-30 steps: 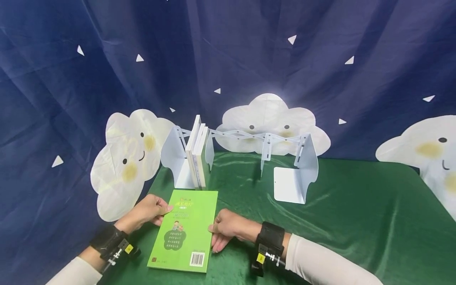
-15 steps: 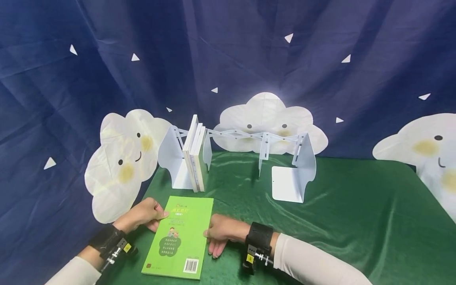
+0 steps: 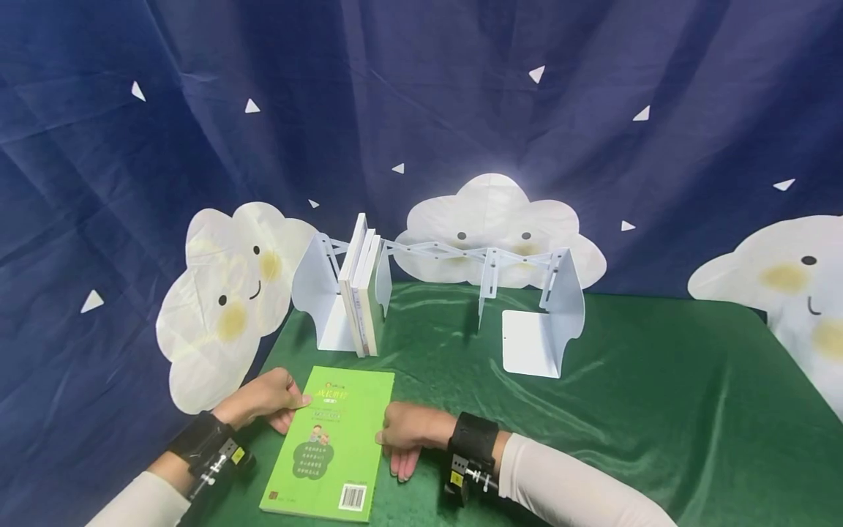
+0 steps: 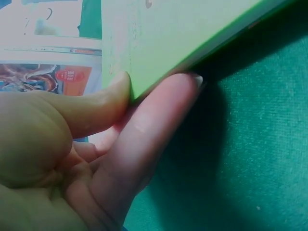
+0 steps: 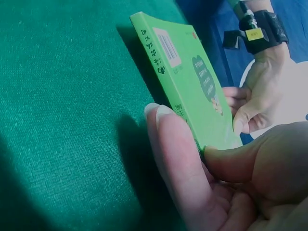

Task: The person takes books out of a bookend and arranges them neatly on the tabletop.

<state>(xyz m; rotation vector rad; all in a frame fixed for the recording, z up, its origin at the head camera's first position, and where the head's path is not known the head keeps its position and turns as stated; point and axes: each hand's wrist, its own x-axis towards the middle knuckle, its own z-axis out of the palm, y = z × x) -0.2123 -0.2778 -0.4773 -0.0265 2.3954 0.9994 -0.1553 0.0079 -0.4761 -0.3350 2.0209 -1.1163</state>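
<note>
A bright green book (image 3: 329,446) with a barcode on its cover lies flat in front of the person, its spine towards the right hand. The left hand (image 3: 273,399) pinches its left edge near the top, thumb on the cover and fingers below, as the left wrist view shows at close range. At the opposite edge, the right hand (image 3: 411,432) grips the spine side, its thumb on top. In the right wrist view the green book (image 5: 192,77) is tilted, with dark lettering along the spine and a shadow on the cloth beneath.
Behind the book stands a white expandable metal bookend rack (image 3: 556,307). Several pale books (image 3: 362,293) lean upright in its left section, next to the left end plate (image 3: 316,293). Green cloth (image 3: 658,380) covers the table; a dark blue curtain (image 3: 421,95) with clouds hangs behind.
Both hands and the green book have shifted slightly towards the person and to the left in the head view. The grip on the book stays; the rack and upright books remain in place.
</note>
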